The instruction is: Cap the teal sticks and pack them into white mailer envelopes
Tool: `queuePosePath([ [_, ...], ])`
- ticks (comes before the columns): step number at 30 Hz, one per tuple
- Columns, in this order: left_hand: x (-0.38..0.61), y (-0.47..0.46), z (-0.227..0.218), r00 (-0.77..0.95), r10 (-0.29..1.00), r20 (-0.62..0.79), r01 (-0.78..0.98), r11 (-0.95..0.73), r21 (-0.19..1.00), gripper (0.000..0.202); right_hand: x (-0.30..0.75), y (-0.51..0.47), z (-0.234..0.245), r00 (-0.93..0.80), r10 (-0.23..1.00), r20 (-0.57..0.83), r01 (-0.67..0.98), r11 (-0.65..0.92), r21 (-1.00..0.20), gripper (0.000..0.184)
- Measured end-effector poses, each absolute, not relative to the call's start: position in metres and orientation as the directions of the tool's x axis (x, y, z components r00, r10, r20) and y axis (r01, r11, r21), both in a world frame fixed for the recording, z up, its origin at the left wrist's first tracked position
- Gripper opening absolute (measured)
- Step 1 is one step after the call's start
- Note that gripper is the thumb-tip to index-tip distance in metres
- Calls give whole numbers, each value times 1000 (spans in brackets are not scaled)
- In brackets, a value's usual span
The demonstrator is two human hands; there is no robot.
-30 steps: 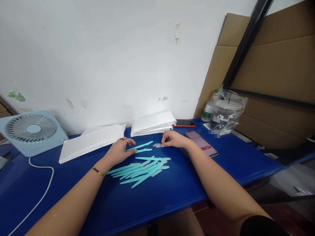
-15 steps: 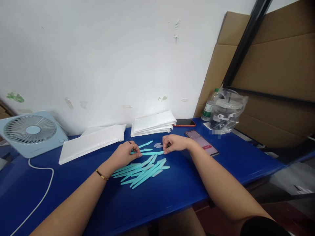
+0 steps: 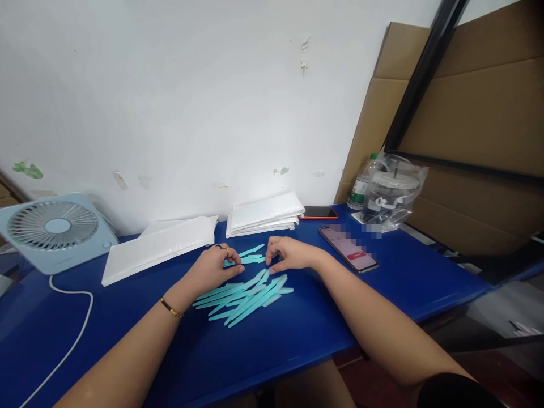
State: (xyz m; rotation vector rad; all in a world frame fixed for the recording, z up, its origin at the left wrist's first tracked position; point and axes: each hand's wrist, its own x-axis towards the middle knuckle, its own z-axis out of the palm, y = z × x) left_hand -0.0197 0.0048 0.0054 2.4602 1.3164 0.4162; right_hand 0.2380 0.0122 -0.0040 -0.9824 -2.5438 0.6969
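Several turquoise eyebrow razors (image 3: 244, 297) lie in an overlapping, roughly slanting heap on the blue table. Behind this heap is a smaller group of the same razors (image 3: 251, 259), its left end partly covered by my left hand (image 3: 219, 265). That hand curls beside the small group, thumb and forefinger slightly apart, and I see nothing pinched between them. My right hand (image 3: 289, 255) is at the group's right end, thumb and fingers parted, the thumb tip just above the razor tips of the front heap.
White packets (image 3: 266, 212) are stacked by the wall, with more white packets (image 3: 161, 246) on the left. A blue fan (image 3: 55, 226) trails a white cable. On the right are a phone (image 3: 348, 249), an orange-edged phone (image 3: 319, 213), a bottle (image 3: 360, 190) and a bagged cup (image 3: 393, 192).
The razor held between both hands now lies with the small rear group. My right hand has moved left and its fingers have parted; my left hand has barely moved.
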Motion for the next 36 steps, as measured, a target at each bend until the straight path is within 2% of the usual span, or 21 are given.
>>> queuePosePath([
  [7, -6, -11, 10, 590, 805, 54, 691, -539, 482, 41, 242, 12, 0, -766, 642, 20, 524, 642, -560, 14],
  [13, -2, -14, 11, 629, 773, 77, 666, -587, 460, 35, 255, 14, 7, -724, 683, 99, 505, 622, -598, 17],
  [18, -14, 0, 7, 532, 844, 69, 762, -512, 397, 37, 267, 23, 1, -616, 782, 99, 627, 562, -538, 14],
  [22, -28, 6, 8, 449, 889, 88, 811, -447, 377, 38, 268, 23, 1, -522, 838, 161, 676, 521, -522, 18],
  [24, -30, 3, 11, 458, 886, 70, 819, -451, 355, 39, 262, 20, 2, -534, 824, 190, 644, 542, -540, 15],
  [27, -28, -4, 13, 525, 850, -37, 811, -487, 324, 35, 247, 14, 1, -576, 792, 203, 591, 575, -566, 12],
  [29, -24, -8, 13, 550, 831, -83, 805, -500, 320, 30, 237, 10, 0, -608, 768, 201, 560, 594, -577, 16],
  [32, -17, -9, 11, 553, 831, -54, 792, -505, 341, 23, 224, 5, 0, -666, 722, 189, 529, 635, -564, 27],
  [36, -11, -6, 10, 532, 846, 46, 790, -515, 332, 24, 219, 7, -1, -725, 666, 175, 521, 696, -494, 22],
])
